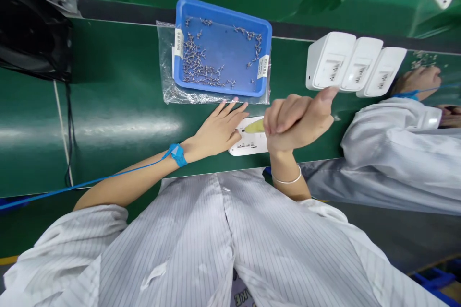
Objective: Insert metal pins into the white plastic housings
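A white plastic device [248, 148] lies flat on the green bench in front of me, with dark slots and printed markings on its upper face. My left hand [220, 130] rests at the device's left side, fingers stretched out and slightly spread, the thumb at its edge. In my right hand [297, 122], closed in a fist, is a yellow screwdriver [254, 126] whose narrow dark end points left and down at the device. That fist covers the device's right part and most of the tool. Beyond my left fingertips stands a blue tray [230, 48] with many small metal screws [201, 64].
Under the tray lies a clear plastic bag [167, 76]. Several white devices [331, 60] stand at the right rear, near a co-worker's hand [418, 81] and sleeve. A black object [32, 24] occupies the far left. A blue wrist cord [118, 172] trails left from my wrist.
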The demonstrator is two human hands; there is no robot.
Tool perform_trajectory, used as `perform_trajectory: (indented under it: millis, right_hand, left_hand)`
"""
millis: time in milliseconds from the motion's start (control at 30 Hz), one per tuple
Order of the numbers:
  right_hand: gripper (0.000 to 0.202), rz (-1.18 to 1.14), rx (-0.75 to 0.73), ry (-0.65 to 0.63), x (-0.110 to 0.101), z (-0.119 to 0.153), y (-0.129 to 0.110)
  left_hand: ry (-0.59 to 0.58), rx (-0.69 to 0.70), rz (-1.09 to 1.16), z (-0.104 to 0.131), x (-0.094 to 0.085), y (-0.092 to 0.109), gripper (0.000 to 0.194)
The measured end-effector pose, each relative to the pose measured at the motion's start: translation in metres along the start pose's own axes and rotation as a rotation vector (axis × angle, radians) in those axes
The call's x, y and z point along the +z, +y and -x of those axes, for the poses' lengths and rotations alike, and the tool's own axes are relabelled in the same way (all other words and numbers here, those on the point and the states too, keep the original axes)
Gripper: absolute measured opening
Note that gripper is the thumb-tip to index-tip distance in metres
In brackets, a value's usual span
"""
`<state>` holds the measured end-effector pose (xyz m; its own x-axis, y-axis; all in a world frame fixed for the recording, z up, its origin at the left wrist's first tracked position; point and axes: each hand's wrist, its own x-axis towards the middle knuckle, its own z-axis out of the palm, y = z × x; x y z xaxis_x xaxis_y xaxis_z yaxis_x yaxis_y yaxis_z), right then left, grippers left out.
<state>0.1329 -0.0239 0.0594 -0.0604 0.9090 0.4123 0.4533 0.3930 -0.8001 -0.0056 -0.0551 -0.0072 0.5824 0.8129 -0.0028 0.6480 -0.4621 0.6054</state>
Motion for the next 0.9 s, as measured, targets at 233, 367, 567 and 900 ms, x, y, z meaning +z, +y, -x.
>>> perform_trajectory:
  millis: [233, 367, 567, 900]
  right_hand:
    - [0.087, 0.047, 0.081, -0.056, 0.013, 0.000, 0.015]
    - [0.084, 0.010, 0.116, -0.035, 0.014, 0.002, 0.014]
    - [0.080, 0.037, 0.024, 0.013, 0.013, 0.003, 0.016]
    - [0.074, -0.095, -0.062, -0.288, -0.005, 0.051, 0.028]
  left_hand:
    - [-0.017, 0.012, 0.008, -0.002, 0.001, -0.001, 0.055]
    - [-0.027, -0.001, 0.024, -0.002, 0.000, 0.000, 0.056]
    - [-0.026, 0.007, 0.032, -0.002, 0.001, 0.000, 0.056]
    - [-0.098, 0.034, 0.104, -0.002, -0.006, -0.003, 0.071]
